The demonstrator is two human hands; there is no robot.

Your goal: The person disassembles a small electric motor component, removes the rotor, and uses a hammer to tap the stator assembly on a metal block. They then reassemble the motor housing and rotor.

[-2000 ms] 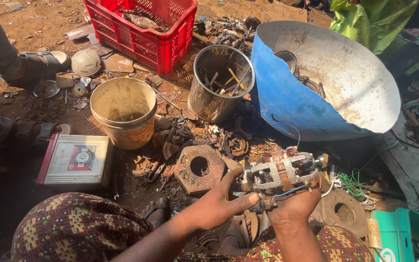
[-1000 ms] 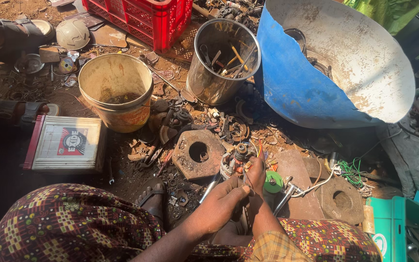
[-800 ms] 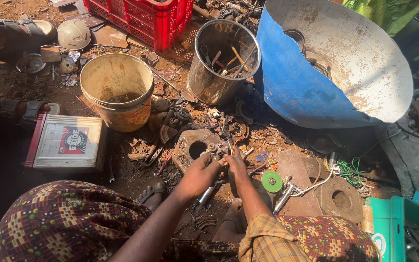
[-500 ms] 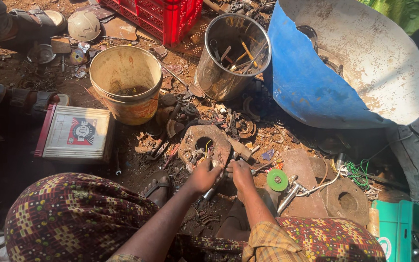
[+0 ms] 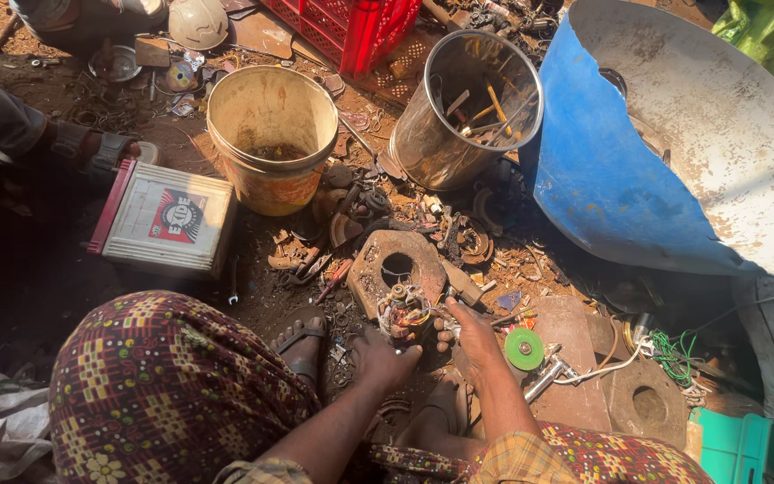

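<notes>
- Blue drum half (image 5: 602, 179) lay at 2 o'clock of the hands, yellow bucket (image 5: 270, 134) at 11, steel can (image 5: 459, 112) at 12.
- Rusty holed block (image 5: 396, 264) sat on the dirt; the small wound motor part (image 5: 402, 314) rested at its 6 o'clock edge.
- Part looked dense, stiff, greasy, wires fragile: best gripped by the metal body.
- Left hand (image 5: 378, 358) and right hand (image 5: 472, 332) flanked it, fingers curled against its sides; firm grip — couldn't tell.
</notes>
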